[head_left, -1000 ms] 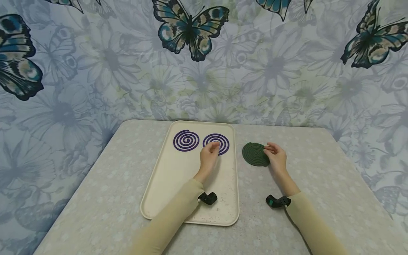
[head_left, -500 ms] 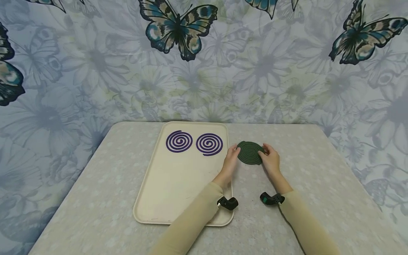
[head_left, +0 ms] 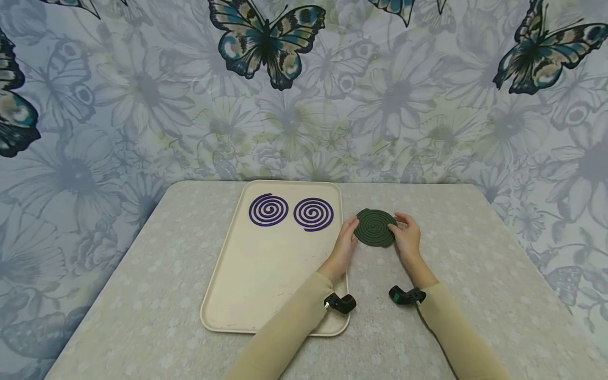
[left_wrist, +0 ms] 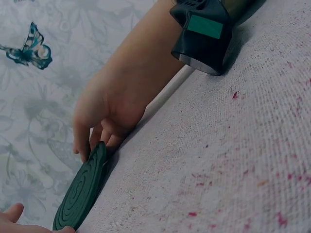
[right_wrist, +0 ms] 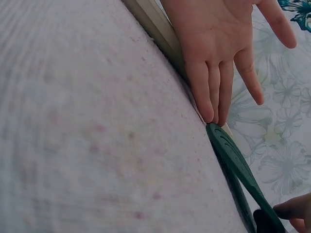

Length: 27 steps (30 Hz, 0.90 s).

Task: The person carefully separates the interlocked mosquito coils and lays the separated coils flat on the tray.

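Observation:
A round green mosquito coil (head_left: 375, 228) lies on the table's right side between both hands. My right hand (head_left: 408, 240) pinches its right edge, thumb on top. In the right wrist view the coil (right_wrist: 238, 162) slopes, raised at the right hand's end above a dark strip. My left hand (head_left: 341, 253) is at the opposite edge; the right wrist view shows the left hand (right_wrist: 218, 58) with straight fingers, their tips at the rim, and the thumb held away. Two purple spiral coils, a left one (head_left: 268, 210) and a right one (head_left: 313, 214), lie side by side on the cream tray (head_left: 266, 285).
The tray lies left of the green coil, and the left forearm (head_left: 290, 322) crosses its near right corner. Each wrist wears a small black camera, the left camera (head_left: 340, 303) being over the tray's edge. A butterfly-patterned wall (head_left: 304, 132) stands behind the table (head_left: 451, 221).
My left hand has moved right, from over the right purple coil to the green coil's left edge. The right hand stays at the green coil's right edge. The head view has shifted slightly.

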Each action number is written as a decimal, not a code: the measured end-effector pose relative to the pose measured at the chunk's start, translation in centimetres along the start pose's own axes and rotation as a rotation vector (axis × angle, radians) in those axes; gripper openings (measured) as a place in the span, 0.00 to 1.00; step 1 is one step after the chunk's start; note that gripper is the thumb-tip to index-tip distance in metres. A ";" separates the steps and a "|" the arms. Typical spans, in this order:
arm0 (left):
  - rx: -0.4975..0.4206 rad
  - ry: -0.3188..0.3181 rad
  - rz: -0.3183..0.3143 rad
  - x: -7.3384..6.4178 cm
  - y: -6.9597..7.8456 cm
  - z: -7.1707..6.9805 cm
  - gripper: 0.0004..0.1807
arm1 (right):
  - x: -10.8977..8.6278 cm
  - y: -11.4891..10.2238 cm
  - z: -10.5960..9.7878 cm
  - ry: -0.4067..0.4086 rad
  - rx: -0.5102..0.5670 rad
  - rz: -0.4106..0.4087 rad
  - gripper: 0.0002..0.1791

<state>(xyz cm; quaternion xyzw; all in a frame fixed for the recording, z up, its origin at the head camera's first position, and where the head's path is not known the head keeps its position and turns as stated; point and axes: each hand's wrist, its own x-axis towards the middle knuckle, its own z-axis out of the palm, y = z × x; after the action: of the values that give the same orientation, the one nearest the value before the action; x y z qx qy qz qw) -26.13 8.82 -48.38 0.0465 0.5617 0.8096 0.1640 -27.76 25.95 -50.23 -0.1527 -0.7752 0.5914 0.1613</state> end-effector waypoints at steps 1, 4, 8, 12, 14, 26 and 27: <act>-0.002 0.003 0.003 0.0 0.0 0.0 0.32 | 0.0 -0.1 0.1 0.007 0.038 0.022 0.23; -0.011 0.016 0.021 -0.1 0.2 -0.1 0.31 | 0.2 -0.5 0.1 0.026 0.158 0.089 0.24; -0.039 0.051 0.053 0.1 0.6 0.0 0.29 | 0.2 -1.8 0.0 0.054 0.302 0.139 0.25; -0.058 0.099 0.098 0.1 1.8 -0.2 0.26 | -0.5 -4.1 -0.1 0.038 0.397 0.156 0.22; -0.060 0.116 0.131 0.0 2.6 -0.6 0.25 | -1.2 -5.4 0.0 0.008 0.432 0.166 0.24; 0.116 -0.034 0.275 -3.9 8.5 -5.8 0.22 | -5.3 -10.8 1.2 -0.398 0.700 0.187 0.37; 0.149 -0.041 0.285 -4.3 9.0 -6.3 0.22 | -5.6 -11.2 1.4 -0.431 0.711 0.186 0.37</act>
<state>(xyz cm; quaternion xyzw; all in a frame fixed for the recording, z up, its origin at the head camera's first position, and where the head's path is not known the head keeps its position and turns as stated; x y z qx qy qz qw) -25.66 -0.96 -41.89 0.1543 0.6046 0.7795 0.0548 -23.82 19.53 -40.10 -0.0299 -0.5217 0.8525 -0.0158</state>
